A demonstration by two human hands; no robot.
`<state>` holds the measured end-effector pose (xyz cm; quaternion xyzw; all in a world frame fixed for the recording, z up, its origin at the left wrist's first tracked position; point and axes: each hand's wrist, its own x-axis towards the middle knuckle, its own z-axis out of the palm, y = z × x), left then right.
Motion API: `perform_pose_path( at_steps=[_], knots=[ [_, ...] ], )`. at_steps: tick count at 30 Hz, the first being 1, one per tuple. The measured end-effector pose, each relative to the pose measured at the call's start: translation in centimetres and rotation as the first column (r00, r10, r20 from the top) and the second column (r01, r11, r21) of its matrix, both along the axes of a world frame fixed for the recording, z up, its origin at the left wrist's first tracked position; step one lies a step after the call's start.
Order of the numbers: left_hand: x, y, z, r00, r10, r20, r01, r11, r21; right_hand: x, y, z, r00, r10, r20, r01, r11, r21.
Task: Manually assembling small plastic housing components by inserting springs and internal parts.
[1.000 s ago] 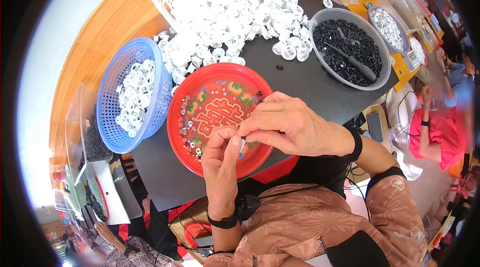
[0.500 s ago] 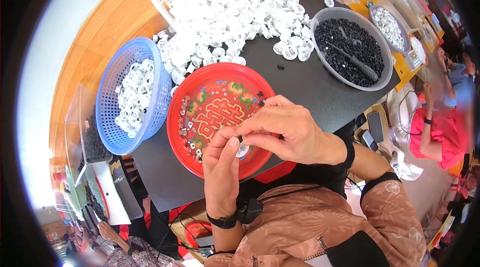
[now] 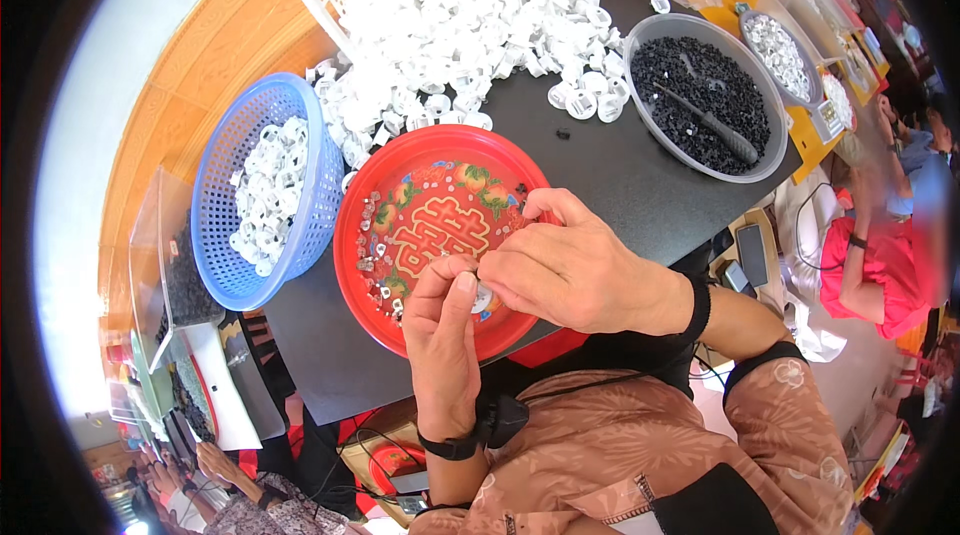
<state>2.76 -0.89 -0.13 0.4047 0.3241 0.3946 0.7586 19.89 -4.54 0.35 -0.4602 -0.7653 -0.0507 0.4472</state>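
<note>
Pinching the white piece [image 3: 482, 299]: small and rounded, it sits at the meeting fingertips over the near part of the red tray [image 3: 345, 245].
Left hand [image 3: 440, 330]: thumb and forefinger appear to clasp the piece.
Right hand [image 3: 585, 280]: fingertips drawn together against the left's; whether they grip something tiny is hidden.
Fingertip risk: the piece could twist loose and drop, since so little of it is gripped.
Tray risk: if dropped, it might scatter the shiny bits [image 3: 366, 249] along the left rim.
Heap risk: a bumped tray could shift the white heap [image 3: 470, 25] close against its far side on the counter [image 3: 610, 170].
Left forearm: rises from the near edge, fingers pointing far.
Right forearm: enters from the right, back of the hand up, fingers pointing left.
Flanks: blue basket [image 3: 324, 195] left, grey bowl [image 3: 650, 127] far right.
</note>
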Motion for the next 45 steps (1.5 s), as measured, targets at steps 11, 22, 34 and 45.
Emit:
perform_pose_path(
  at_steps=[11,22,34,45],
  knots=[
    [0.2,0.1,-0.5,0.978,-0.005,0.208,0.053,0.973,-0.224,0.2,-0.5,0.3,0.923,0.045,-0.381,-0.170,0.938,-0.301],
    [0.1,-0.2,-0.6,0.949,-0.034,0.312,0.119,0.959,-0.257,-0.5,-0.4,0.0,0.975,0.027,-0.222,-0.072,0.978,-0.196],
    [-0.1,-0.1,-1.1,0.927,-0.044,0.372,0.168,0.936,-0.309,-0.3,-0.4,0.4,0.973,0.026,-0.228,-0.076,0.973,-0.216],
    [-0.2,-0.3,-1.0,0.932,-0.020,0.363,0.113,0.965,-0.238,-0.2,0.2,0.4,0.973,0.137,-0.184,-0.168,0.972,-0.164]
  ],
)
